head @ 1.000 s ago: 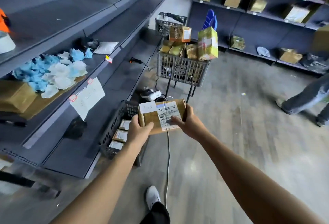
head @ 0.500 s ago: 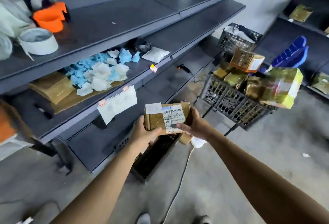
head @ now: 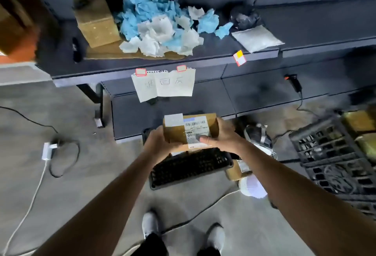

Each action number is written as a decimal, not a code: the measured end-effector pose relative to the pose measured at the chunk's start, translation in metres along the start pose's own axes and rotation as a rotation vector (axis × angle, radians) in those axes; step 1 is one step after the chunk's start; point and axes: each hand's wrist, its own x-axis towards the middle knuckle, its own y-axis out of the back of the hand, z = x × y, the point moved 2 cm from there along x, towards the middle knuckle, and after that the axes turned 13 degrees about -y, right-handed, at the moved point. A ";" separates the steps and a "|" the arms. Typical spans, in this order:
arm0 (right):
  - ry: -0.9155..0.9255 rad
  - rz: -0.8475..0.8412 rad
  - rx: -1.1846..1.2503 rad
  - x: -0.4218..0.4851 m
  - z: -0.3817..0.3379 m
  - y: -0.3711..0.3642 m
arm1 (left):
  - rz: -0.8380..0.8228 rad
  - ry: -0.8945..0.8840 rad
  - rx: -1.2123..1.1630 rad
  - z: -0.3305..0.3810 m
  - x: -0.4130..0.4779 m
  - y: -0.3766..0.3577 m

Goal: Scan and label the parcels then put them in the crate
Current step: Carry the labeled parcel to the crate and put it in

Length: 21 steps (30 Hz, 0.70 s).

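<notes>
Since half a second ago the parcel (head: pixel 177 133) has come lower, over the black crate (head: pixel 189 172), and the view now faces the shelves squarely. The left hand (head: pixel 160 146) grips the parcel's left end. The right hand (head: pixel 222 139) grips its right end, thumb lying on the white label (head: pixel 196 128). Behind, a paper sign (head: pixel 163 85) hangs from the shelf edge (head: pixel 101 73) under a heap of crumpled blue and white paper (head: pixel 160 25). A scanner (head: pixel 293 81) lies on the lower shelf to the right.
</notes>
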 end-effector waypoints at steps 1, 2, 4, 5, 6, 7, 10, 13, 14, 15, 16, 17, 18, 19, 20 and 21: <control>-0.009 -0.032 -0.036 0.019 0.007 -0.012 | 0.021 0.023 0.010 -0.017 0.005 -0.011; -0.023 -0.058 -0.066 0.038 0.016 -0.025 | 0.029 0.051 0.018 -0.036 0.010 -0.023; -0.042 -0.095 -0.100 0.079 0.038 -0.059 | 0.020 0.106 0.004 -0.077 0.022 -0.050; -0.043 -0.117 -0.109 0.102 0.052 -0.080 | 0.002 0.123 0.004 -0.101 0.029 -0.066; -0.048 -0.154 -0.117 0.126 0.067 -0.105 | -0.012 0.143 0.019 -0.129 0.036 -0.084; -0.055 -0.184 -0.116 0.149 0.082 -0.130 | -0.026 0.171 0.038 -0.156 0.044 -0.100; -0.095 -0.214 -0.070 0.212 0.127 -0.194 | -0.067 0.285 0.039 -0.232 0.065 -0.149; -0.152 -0.249 -0.059 0.266 0.164 -0.245 | -0.088 0.390 0.027 -0.295 0.086 -0.190; -0.175 -0.256 -0.084 0.282 0.174 -0.260 | -0.086 0.412 0.016 -0.313 0.092 -0.203; -0.218 -0.259 -0.116 0.294 0.184 -0.272 | -0.113 0.425 0.022 -0.329 0.098 -0.215; -0.272 -0.262 -0.164 0.307 0.192 -0.283 | -0.131 0.448 0.025 -0.341 0.103 -0.223; -0.301 -0.266 -0.199 0.319 0.198 -0.293 | -0.157 0.462 0.050 -0.355 0.108 -0.230; -0.302 -0.278 -0.238 0.329 0.201 -0.300 | -0.184 0.477 0.046 -0.366 0.112 -0.236; -0.271 -0.286 -0.298 0.340 0.203 -0.309 | -0.218 0.475 0.029 -0.379 0.116 -0.243; -0.229 -0.285 -0.367 0.349 0.202 -0.317 | -0.242 0.461 0.026 -0.391 0.119 -0.249; -0.191 -0.280 -0.425 0.356 0.201 -0.323 | -0.258 0.455 0.024 -0.401 0.122 -0.253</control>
